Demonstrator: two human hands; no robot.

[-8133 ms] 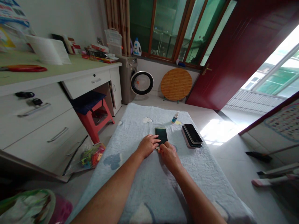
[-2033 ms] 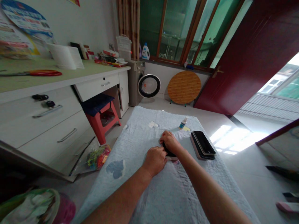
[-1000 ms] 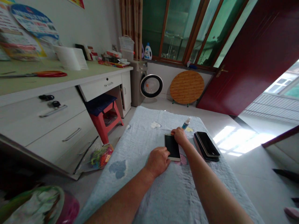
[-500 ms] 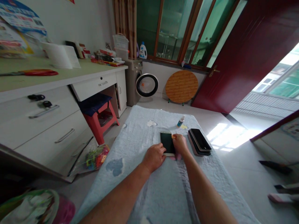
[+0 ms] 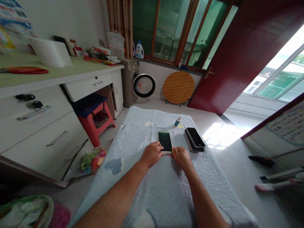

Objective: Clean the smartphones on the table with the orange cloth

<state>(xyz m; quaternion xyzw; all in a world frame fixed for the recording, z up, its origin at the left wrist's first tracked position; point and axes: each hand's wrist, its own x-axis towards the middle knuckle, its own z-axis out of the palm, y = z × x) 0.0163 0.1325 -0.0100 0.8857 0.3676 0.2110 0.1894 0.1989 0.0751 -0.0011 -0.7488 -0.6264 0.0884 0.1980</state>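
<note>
A smartphone point(image 5: 165, 141) with a dark screen and a pale frame lies face up on the light blue cloth point(image 5: 152, 177). My left hand point(image 5: 152, 154) grips its lower left edge, the thumb near the bottom corner. My right hand point(image 5: 182, 157) is closed at the lower right corner, pinching a small orange-yellow piece against the phone's side; the fingers hide most of that piece. To the right rests a stack of dark phones point(image 5: 194, 139). A small spray bottle point(image 5: 177, 121) with a blue label stands beyond them.
A white desk point(image 5: 87, 83) runs along the left, with a red stool point(image 5: 95, 123) under it. Behind the cloth-covered surface are a washing machine with its round door point(image 5: 144, 85) swung out and a round wooden tabletop point(image 5: 178, 87). A plastic bag point(image 5: 87, 161) lies on the floor at left.
My right hand has slid down the phone's right edge from near the top to the lower corner. My left hand keeps its hold. The whole view has shifted slightly.
</note>
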